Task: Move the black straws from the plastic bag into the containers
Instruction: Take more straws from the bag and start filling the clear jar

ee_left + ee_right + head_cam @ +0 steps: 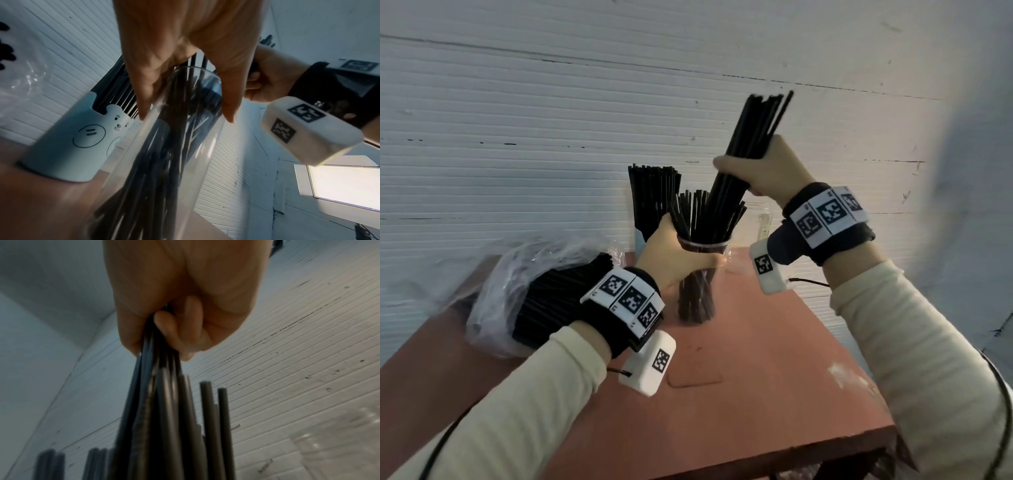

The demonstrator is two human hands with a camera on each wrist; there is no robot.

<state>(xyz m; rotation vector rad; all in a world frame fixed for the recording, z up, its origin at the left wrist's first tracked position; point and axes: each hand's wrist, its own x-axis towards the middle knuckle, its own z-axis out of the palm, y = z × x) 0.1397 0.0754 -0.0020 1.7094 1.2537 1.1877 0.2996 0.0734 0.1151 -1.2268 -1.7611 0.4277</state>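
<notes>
My left hand (674, 255) grips a clear tall container (697, 291) near its rim; the container (164, 154) stands on the red-brown table, part filled with black straws. My right hand (760, 171) holds a bundle of black straws (750, 137) in a fist, tilted, with their lower ends inside the clear container's mouth. In the right wrist view the fingers (174, 331) curl round that bundle (164, 410). A clear plastic bag (517, 274) with many black straws (551, 301) lies on the table at the left. A pale blue holder (69, 142) full of straws (654, 195) stands behind.
The red-brown table (774, 377) ends in a front edge near the bottom right. A white ribbed wall (517, 120) runs close behind it. A small clear jar (763, 219) stands at the back right, partly behind my right wrist. A bright window (345, 183) shows in the left wrist view.
</notes>
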